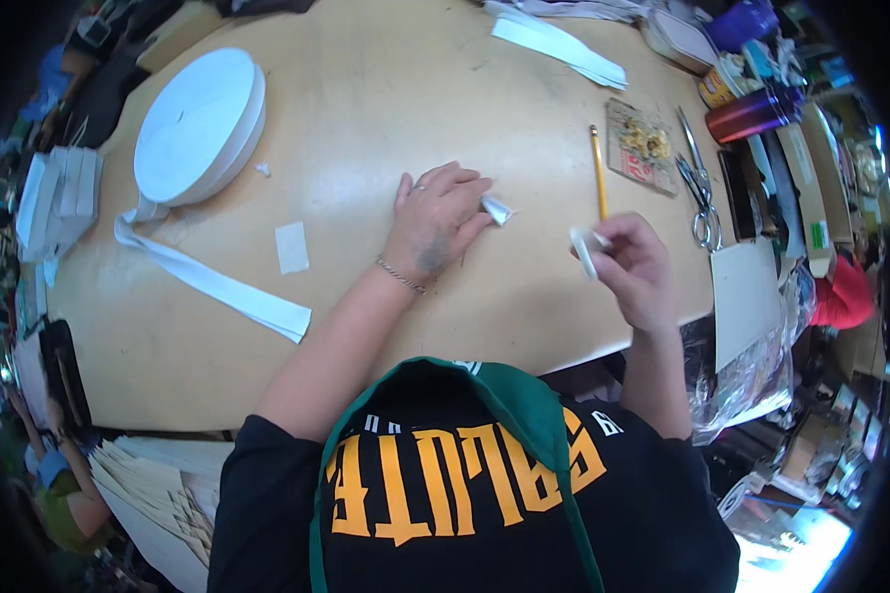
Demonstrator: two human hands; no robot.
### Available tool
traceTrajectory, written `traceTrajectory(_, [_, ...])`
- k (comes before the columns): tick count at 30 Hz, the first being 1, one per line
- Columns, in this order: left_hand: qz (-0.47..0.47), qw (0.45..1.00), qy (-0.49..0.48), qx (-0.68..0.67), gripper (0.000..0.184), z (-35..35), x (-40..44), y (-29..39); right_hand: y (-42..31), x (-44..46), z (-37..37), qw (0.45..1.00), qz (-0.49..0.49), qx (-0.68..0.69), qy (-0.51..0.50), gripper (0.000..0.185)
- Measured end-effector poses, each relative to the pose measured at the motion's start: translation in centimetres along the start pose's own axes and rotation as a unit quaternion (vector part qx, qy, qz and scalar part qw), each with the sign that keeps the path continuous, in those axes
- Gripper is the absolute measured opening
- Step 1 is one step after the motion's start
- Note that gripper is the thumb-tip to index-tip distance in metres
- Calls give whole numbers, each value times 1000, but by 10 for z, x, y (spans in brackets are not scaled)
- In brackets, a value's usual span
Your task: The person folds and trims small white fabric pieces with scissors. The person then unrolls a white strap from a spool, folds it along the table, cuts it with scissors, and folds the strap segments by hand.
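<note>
My left hand (443,212) lies palm down on the wooden table, its fingers curled, with thumb and forefinger pressed on a small folded white piece (496,210). Raised over the table's front right part, my right hand (633,262) pinches a small white object (583,252) between thumb and fingers; motion blurs it. A yellow pencil (599,173) lies just beyond my right hand. To the left of my left forearm is a small white rectangle (292,247), and farther left a white strip (218,292) trails from a large white roll (196,124).
Scissors (702,198) and a board with small yellowish bits (643,146) lie at the right. Folded white strips (559,44) are at the far edge. A purple-red bottle (754,114) stands at the right edge. Another person's arm (79,469) shows at lower left.
</note>
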State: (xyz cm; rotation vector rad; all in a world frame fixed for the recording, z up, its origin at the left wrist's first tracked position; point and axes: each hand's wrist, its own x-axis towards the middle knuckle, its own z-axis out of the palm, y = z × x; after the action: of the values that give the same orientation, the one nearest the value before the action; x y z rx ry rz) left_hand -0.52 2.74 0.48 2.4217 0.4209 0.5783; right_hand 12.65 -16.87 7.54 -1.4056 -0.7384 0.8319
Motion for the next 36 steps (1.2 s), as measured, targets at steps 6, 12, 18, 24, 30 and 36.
traceTrajectory(6, [-21, 977, 69, -202, 34, -6, 6, 7, 29, 13, 25, 995, 13, -4, 99, 27])
traceTrajectory(12, [-141, 944, -20, -297, 30, -21, 3, 72, 23, 8, 44, 995, -4, -51, 85, 32])
traceTrajectory(18, [-210, 891, -153, -372, 15, -38, -19, 64, 26, -6, 41, 999, 36, -27, -8, 32])
traceTrajectory(24, [-310, 819, -115, -470, 18, -37, -58, 41, 34, 5, 37, 992, 50, -111, -42, 22])
traceTrajectory(30, [-311, 806, -119, -488, 18, -43, -65, 33, 49, 41, 32, 862, -189, -468, 49, 20])
traceTrajectory(36, [-174, 896, -158, -376, 13, -47, -49, 39, 47, 74, 39, 896, -61, -439, -24, 20])
